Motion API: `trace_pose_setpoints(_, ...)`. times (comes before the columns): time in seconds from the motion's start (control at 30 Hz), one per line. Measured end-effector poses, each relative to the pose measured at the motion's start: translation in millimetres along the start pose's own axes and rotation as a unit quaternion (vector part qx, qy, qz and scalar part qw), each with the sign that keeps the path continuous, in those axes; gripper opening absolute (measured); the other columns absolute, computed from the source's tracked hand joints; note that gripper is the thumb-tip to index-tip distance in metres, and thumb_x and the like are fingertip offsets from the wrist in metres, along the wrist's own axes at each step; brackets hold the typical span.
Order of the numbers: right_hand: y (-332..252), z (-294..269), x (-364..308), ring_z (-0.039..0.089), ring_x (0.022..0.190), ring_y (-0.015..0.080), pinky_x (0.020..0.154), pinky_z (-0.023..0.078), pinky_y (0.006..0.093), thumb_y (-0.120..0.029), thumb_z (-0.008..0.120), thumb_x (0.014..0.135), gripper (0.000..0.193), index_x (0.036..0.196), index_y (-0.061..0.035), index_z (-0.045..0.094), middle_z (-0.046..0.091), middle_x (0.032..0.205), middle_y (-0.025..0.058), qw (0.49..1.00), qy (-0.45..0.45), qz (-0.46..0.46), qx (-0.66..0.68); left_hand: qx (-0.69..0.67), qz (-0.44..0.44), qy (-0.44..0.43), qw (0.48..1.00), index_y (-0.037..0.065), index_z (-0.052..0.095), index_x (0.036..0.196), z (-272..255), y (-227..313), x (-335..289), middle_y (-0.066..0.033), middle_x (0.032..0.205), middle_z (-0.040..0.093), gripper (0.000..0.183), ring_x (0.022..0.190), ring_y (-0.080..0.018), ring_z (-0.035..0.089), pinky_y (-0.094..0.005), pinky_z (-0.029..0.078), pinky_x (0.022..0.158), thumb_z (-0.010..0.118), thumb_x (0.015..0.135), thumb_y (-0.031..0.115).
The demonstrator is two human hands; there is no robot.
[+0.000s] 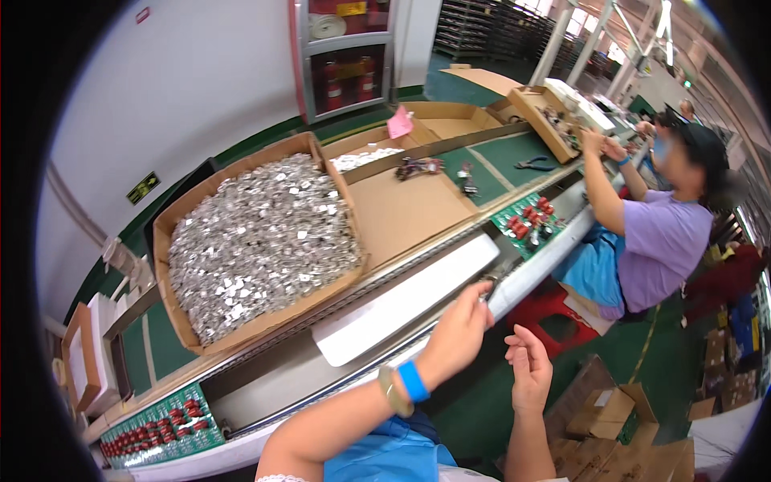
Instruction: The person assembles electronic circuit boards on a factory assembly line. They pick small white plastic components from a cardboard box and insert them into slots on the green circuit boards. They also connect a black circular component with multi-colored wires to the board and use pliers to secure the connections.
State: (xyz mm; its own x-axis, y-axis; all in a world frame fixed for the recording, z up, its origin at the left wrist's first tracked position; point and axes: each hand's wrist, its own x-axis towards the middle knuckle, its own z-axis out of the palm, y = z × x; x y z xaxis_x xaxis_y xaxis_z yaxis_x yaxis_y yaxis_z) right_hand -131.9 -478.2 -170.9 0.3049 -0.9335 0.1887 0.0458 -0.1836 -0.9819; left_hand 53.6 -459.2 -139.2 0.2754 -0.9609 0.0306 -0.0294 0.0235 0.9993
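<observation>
My left hand, with a bangle and a blue band at the wrist, reaches over the near rail of the conveyor line. Its fingers are pinched at a small dark piece by the rail, too small to make out. Just beyond the fingertips lies a green circuit board with red and black components. My right hand is raised in front of the rail, fingers loosely bent and apart, with nothing visible in it. A long white board lies in the channel to the left of my left hand.
A big carton full of small silvery parts stands at left. Another circuit board sits lower left. Pliers and wire bundles lie on the far bench. A co-worker sits at right; a red stool and open cartons stand below.
</observation>
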Motion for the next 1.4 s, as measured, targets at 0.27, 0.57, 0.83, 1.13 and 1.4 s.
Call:
trace_pose_setpoints(0.27,-28,97,50,0.052,0.069,0.0039,0.061,0.04,0.0209,-0.016,0.066,0.1,0.018,0.099,0.0017,0.071,0.06,0.074,-0.002,0.973,-0.225,0.055,0.018,0.125,0.076,0.137,0.98,0.003,0.029,0.158,-78,3,-122,-0.0156,0.112,0.069,0.07,0.098,-0.0245,0.066,-0.0362,0.052,0.091,0.064,0.097,0.008)
trace_pose_setpoints(0.57,35,136,280,0.067,0.084,0.0315,0.081,0.054,0.0404,-0.018,0.063,0.097,0.017,0.105,-0.0078,0.073,0.069,0.092,0.0127,0.822,0.037,-0.414,-0.388,0.278,0.114,0.365,0.881,-0.002,0.069,0.114,-143,11,-267,-0.0182,0.106,0.07,0.028,0.095,-0.0332,0.068,-0.0396,0.054,0.087,0.069,0.087,0.002)
trace_pose_setpoints(0.83,108,132,309,0.063,0.116,0.043,0.101,0.047,0.0475,-0.036,0.062,0.099,0.054,0.138,0.0009,0.059,0.067,0.125,0.026,0.787,-0.16,-0.326,-0.499,0.332,0.075,0.565,0.752,0.0,0.071,0.107,-173,-4,-354,-0.0175,0.101,0.07,0.022,0.09,-0.0338,0.067,-0.0384,0.054,0.082,0.063,0.088,-0.006)
trace_pose_setpoints(1.13,21,191,164,0.053,0.132,0.0269,0.113,0.037,0.0397,-0.019,0.053,0.107,0.044,0.146,0.0005,0.051,0.056,0.145,0.0163,0.871,-0.161,-0.39,-0.251,0.562,-0.173,0.619,0.521,0.0,0.07,0.11,-226,-20,-430,-0.012,0.116,0.067,0.025,0.117,-0.0338,0.056,-0.048,0.035,0.107,0.059,0.097,0.019)
trace_pose_setpoints(1.4,-30,267,88,0.055,0.126,0.0264,0.111,0.038,0.0385,-0.009,0.056,0.102,0.035,0.136,0.0018,0.056,0.06,0.134,0.0145,0.852,-0.292,-0.394,-0.184,0.625,-0.242,0.52,0.53,0.002,0.073,0.111,-236,-30,-431,-0.0105,0.122,0.07,0.033,0.13,-0.0321,0.052,-0.0626,0.016,0.116,0.06,0.095,0.027)
